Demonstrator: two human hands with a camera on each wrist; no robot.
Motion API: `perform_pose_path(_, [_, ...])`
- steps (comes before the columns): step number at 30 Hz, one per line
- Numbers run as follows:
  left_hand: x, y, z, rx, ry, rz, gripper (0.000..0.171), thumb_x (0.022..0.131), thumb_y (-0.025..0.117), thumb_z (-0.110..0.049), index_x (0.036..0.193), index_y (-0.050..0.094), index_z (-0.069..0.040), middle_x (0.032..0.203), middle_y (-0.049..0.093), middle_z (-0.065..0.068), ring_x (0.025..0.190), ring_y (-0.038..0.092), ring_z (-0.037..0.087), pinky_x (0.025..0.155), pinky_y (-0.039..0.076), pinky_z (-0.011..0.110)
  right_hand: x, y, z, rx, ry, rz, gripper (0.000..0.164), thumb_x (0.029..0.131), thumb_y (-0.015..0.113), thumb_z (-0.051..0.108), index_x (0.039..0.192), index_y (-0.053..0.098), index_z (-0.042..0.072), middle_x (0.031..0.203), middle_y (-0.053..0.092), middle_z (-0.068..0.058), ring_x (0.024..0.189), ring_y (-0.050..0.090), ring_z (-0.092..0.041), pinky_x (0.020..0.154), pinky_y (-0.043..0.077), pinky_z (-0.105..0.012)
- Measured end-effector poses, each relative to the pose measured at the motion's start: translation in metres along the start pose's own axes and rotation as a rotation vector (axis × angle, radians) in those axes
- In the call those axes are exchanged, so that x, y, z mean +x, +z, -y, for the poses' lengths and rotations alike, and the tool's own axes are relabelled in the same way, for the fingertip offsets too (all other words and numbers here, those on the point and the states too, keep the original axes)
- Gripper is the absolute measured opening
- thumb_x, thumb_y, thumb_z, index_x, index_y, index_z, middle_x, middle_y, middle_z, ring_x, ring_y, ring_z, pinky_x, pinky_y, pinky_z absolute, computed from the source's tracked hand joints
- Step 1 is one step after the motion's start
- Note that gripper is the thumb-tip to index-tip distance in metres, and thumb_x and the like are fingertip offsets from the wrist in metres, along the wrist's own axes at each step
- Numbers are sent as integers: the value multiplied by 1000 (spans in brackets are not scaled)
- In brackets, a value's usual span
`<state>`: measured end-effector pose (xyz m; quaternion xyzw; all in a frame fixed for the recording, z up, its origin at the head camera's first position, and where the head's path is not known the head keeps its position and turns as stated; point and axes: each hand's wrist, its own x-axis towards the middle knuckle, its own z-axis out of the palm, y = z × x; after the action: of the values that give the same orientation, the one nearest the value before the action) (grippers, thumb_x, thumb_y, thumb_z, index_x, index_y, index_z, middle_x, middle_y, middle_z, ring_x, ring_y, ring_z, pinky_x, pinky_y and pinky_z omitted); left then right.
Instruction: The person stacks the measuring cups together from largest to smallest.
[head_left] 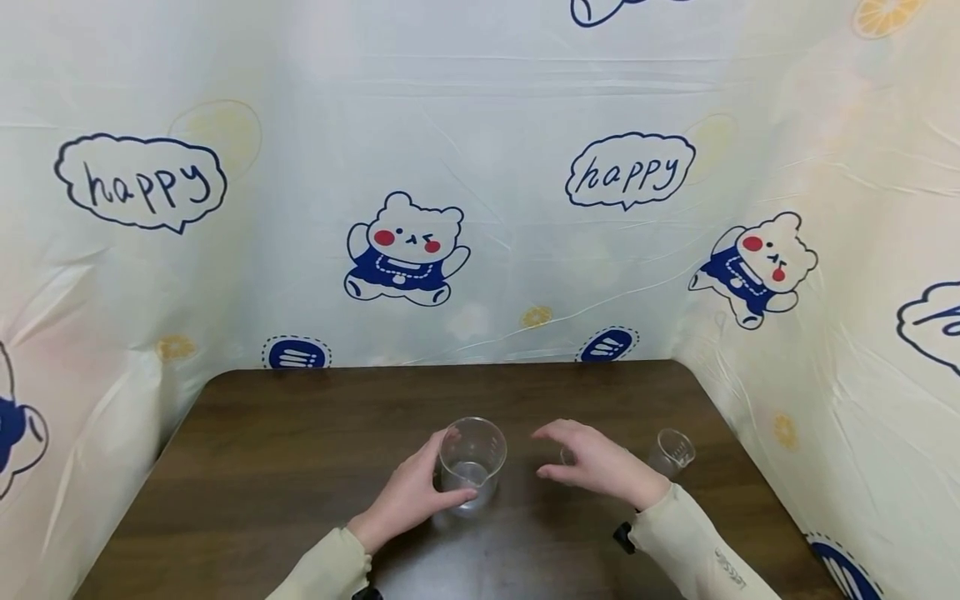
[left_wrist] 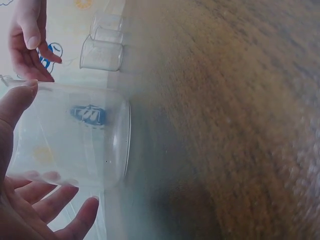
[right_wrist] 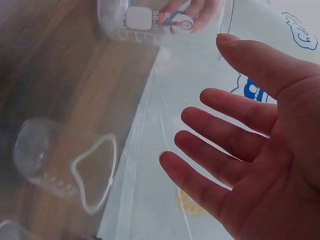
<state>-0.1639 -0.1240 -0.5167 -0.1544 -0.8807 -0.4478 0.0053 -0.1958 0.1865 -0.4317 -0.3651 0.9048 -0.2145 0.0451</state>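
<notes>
Both hands flank the large glass beaker: the left hand grips its left side, thumb on the near wall and fingers round the far one, while the right hand holds nothing, thumb and fingers spread apart, facing it across a gap. From where I stand, the beaker lies immediately right of the left palm and left of the right fingertips, so the left is plainly nearer. Its long axis runs upright, mouth up; whether the base touches the dark tabletop, I can't tell. Farther right, one smaller beaker sits partly hidden behind the right hand, and another small beaker stands beyond that wrist. A bear-printed cloth hangs behind the table.
</notes>
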Motion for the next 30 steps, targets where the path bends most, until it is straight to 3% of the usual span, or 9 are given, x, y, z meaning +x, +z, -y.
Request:
perform_pose_path(5, [0,1,0,9,-5,3,95,79,92,-42,156,42,-17,145,60,3,132,59,26,104,48,55,-10,-7,-6,-19,23,7,44,97,76,29,133,65,5,130,68,-8,113,64,-23,97,55,-43])
perform_pose_path(10, [0,1,0,16,0,4,95,80,92,-41,156,41,-16,145,61,3,132,59,27,104,48,55,-19,-18,-15,-39,43,-6,45,97,77,25,134,64,3,130,68,-12,120,64,-31,99,53,-49])
perform_pose_path(13, [0,0,1,19,5,3,96,79,92,-43,156,41,-17,145,61,3,132,59,27,104,48,55,-23,-24,-19,-50,47,-18,44,96,77,22,133,64,2,130,68,-14,119,64,-33,98,54,-50])
perform_pose_path(17, [0,0,1,30,6,0,96,79,91,-47,156,41,-18,145,61,2,133,59,26,104,48,55,-30,-30,-25,-47,53,-28,45,96,78,20,133,64,1,129,67,-16,98,66,-22,86,58,-41])
perform_pose_path(19, [0,0,1,37,7,-1,96,79,90,-49,156,41,-18,145,61,2,133,59,25,104,48,54,-34,-32,-28,-57,53,-26,44,96,78,20,133,64,0,129,67,-17,95,65,-21,83,58,-38])
perform_pose_path(24, [1,0,1,28,10,5,97,79,89,-53,156,41,-17,146,60,2,133,58,26,104,48,55,-43,-37,-37,-101,70,-34,44,94,79,21,131,66,1,127,69,-15,114,66,-32,93,56,-47])
perform_pose_path(30, [1,0,2,18,1,15,98,79,87,-57,155,42,-16,146,60,3,133,59,26,104,49,54,-53,-46,-47,-133,112,-52,43,93,80,21,130,67,2,126,70,-13,117,65,-35,97,54,-53])
